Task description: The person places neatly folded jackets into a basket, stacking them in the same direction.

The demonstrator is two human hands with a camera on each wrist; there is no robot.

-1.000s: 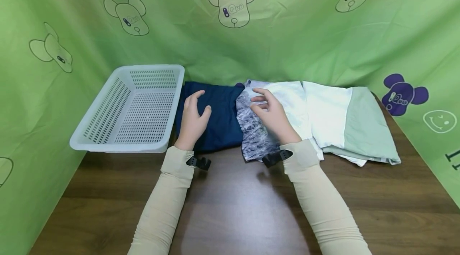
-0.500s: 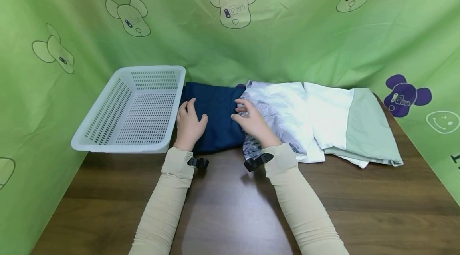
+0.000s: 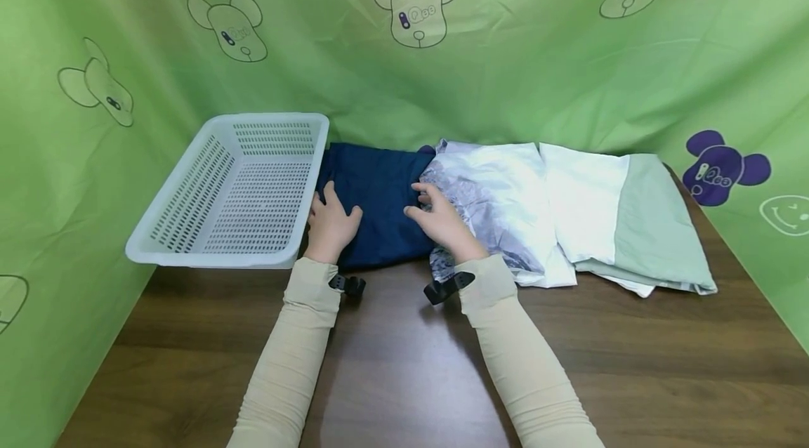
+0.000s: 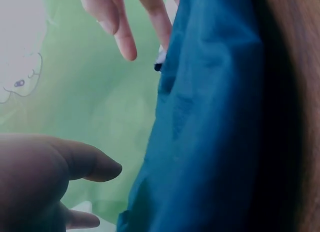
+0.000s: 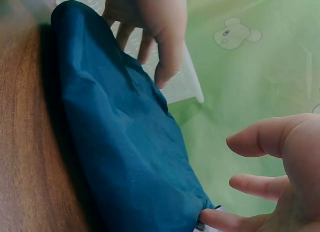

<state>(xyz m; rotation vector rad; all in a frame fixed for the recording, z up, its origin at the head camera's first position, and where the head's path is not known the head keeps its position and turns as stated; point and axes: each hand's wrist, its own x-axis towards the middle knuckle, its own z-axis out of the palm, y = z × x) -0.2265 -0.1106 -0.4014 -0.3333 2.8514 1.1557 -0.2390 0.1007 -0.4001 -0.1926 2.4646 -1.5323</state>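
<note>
On the green curtain, "Qee" reads inside the purple mouse head and the middle outlined mouse head.

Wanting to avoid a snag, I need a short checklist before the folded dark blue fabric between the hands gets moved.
1. Left hand at the left edge of the folded dark blue fabric: ok.
2. Right hand at its right edge: ok.
3. Two-handed grip: not ok; neither hand appears to pinch it.
4. Free of the grey-and-white patterned cloth: cannot tell; their edges meet under the right hand.
5. White perforated plastic basket upright: ok.
</note>
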